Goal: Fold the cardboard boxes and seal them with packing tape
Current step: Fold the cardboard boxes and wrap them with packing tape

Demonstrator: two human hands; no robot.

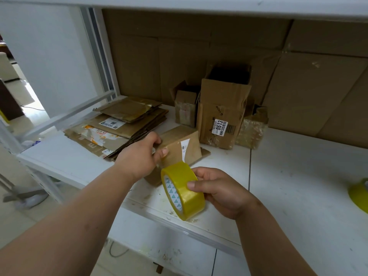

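Observation:
A small folded cardboard box with a white label lies on the white table in the middle of the view. My left hand grips its left end, thumb on the near face. Just in front of the box, my right hand holds a yellow roll of packing tape upright above the table edge, thumb on the outer face. A strip of tape seems to run from the roll up to the box.
A stack of flattened cardboard boxes lies at the left of the table. Behind stand a tall open box labelled 0613, a small open box and a taped box. A second yellow tape roll sits at the right edge.

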